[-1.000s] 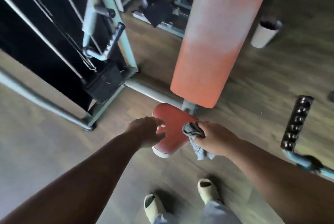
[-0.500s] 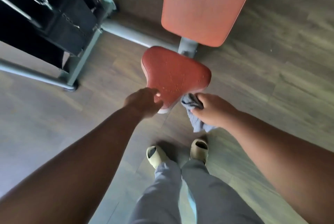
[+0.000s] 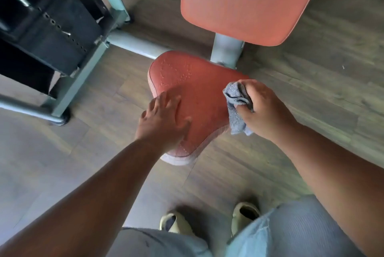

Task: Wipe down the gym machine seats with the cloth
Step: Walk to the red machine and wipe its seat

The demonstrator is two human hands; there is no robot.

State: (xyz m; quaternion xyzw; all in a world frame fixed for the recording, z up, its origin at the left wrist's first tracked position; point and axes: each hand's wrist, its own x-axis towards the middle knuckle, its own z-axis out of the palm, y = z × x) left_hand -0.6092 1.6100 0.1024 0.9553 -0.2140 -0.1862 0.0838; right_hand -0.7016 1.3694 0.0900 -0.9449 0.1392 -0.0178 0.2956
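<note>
1. Since the frame half a second back, both hands have come up onto the seat: the left hand, which was curled at the seat's front edge, now lies flat on top, and the cloth has risen from below the edge to the pad's right side.
2. Far left stands a black weight stack inside a pale grey-green steel frame, well apart from the hands.
3. Left hand: fingers spread and nearly straight, palm resting on the front left of the red, rounded-triangle padded vinyl seat, holding nothing.
4. That seat shows small droplets or pitting on its rear part; it is hard to tell which.
5. Right hand: fingers and thumb curled tight around the small grey-blue terry cloth, bunched at the seat's right edge with a tail hanging down.
6. Behind rises the orange-red padded backrest.
7. By my judgement the cloth is light, soft and limp, best gripped in a wad as now; the vinyl looks firm and likely slick when wet.
</note>
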